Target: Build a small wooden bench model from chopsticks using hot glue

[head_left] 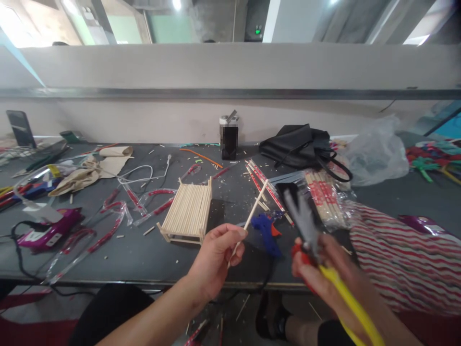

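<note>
Pinched between the thumb and fingers of my left hand (219, 247) is a thin, pale wooden chopstick (256, 204), slanting up to the right. My right hand (334, 274) grips shears (306, 223) with red and yellow handles; motion blurs them. Their blades point up and stand apart, to the right of the chopstick without touching it. A small bed-like frame (189, 206) of pale sticks rests on the table, just beyond my left hand. Between my hands, farther back, lies a blue glue gun (266, 233) with an orange trigger.
Packaged chopsticks (324, 199), a black bag (298, 144) and striped cloth (403, 259) lie on the right. A phone (229, 143) stands at the back. Clear-and-red tubular packaging (111, 226), white cable (144, 174) and a purple device (52, 230) occupy the left. Stick scraps litter the table (144, 259).
</note>
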Tool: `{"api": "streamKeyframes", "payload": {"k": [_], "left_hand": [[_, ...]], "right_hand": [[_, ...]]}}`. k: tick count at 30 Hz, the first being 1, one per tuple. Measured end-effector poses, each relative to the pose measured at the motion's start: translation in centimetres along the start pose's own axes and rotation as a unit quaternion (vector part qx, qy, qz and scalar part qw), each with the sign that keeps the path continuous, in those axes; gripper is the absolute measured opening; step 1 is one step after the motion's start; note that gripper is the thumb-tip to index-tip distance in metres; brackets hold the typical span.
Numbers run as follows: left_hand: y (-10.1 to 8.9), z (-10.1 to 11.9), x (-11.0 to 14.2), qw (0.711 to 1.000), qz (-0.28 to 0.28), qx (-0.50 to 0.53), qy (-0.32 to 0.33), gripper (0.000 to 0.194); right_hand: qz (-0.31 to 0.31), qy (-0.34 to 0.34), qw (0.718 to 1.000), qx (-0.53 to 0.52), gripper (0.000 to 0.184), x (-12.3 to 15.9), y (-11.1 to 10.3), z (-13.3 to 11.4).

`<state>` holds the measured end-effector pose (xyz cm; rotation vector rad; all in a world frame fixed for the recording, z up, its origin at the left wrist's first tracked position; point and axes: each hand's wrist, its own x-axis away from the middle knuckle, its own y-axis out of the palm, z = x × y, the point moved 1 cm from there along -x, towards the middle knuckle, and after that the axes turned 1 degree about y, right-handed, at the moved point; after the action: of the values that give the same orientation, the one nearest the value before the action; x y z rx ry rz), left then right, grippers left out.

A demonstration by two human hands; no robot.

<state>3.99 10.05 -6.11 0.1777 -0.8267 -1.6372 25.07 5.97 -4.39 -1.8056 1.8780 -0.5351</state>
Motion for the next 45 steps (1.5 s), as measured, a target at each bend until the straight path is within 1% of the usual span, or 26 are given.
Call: {"api": "streamKeyframes", "payload": {"k": [2, 4, 7, 10, 15, 22, 25, 28, 31, 36, 39, 42, 45], "left_hand": [[0.2, 0.4, 0.4, 1.000, -0.003, -0.012, 0.012, 0.015], [0.4, 0.8, 0.7, 0.999, -0.002, -0.020, 0.025, 0.014], [0.6, 1.0, 0.8, 0.998, 0.015, -0.030, 0.046, 0.014], [0.8, 0.9, 0.8, 0.998, 0.022, -0.043, 0.049, 0.014], [1.1, 0.2, 1.1, 0.998, 0.002, -0.051, 0.021, 0.017], [0.8, -0.3, 1.2, 0.996, -0.016, -0.086, -0.004, 0.014], [0.7, -0.6, 1.1, 0.995, -0.022, -0.094, -0.010, 0.015], [0.7, -0.8, 1.1, 0.994, -0.026, -0.104, -0.013, 0.016], [0.7, -0.7, 1.1, 0.994, -0.034, -0.107, -0.019, 0.018], [0.9, -0.5, 1.3, 0.992, -0.047, -0.119, -0.019, 0.019], [1.0, -0.5, 1.3, 0.991, -0.051, -0.122, -0.017, 0.019], [0.8, -0.6, 1.3, 0.991, -0.053, -0.123, -0.023, 0.020], [0.5, -0.5, 1.0, 0.991, -0.046, -0.122, -0.029, 0.021]], "right_hand": [[-0.060, -0.001, 0.998, 0.022, 0.026, 1.1, 0.8, -0.3], [-0.122, 0.001, 0.992, 0.034, 0.029, 1.8, 1.2, -0.4], [-0.167, 0.015, 0.983, 0.074, 0.031, 1.9, 1.1, -0.3], [-0.171, 0.023, 0.980, 0.097, 0.032, 1.7, 1.1, -0.3], [-0.172, 0.018, 0.978, 0.117, 0.037, 1.2, 1.6, -0.6], [-0.184, 0.027, 0.977, 0.103, 0.038, 1.1, 1.8, -0.9], [-0.192, 0.027, 0.976, 0.102, 0.036, 1.1, 1.9, -1.0], [-0.185, 0.012, 0.976, 0.112, 0.033, 1.2, 1.8, -1.0], [-0.181, -0.018, 0.975, 0.127, 0.031, 1.4, 1.9, -0.4], [-0.192, -0.059, 0.968, 0.147, 0.033, 1.7, 2.1, 0.6], [-0.184, -0.073, 0.969, 0.152, 0.032, 1.6, 2.1, 0.5], [-0.203, -0.057, 0.967, 0.144, 0.026, 1.3, 2.1, -0.1], [-0.234, -0.022, 0.964, 0.123, 0.022, 0.9, 2.2, -1.0]]}}
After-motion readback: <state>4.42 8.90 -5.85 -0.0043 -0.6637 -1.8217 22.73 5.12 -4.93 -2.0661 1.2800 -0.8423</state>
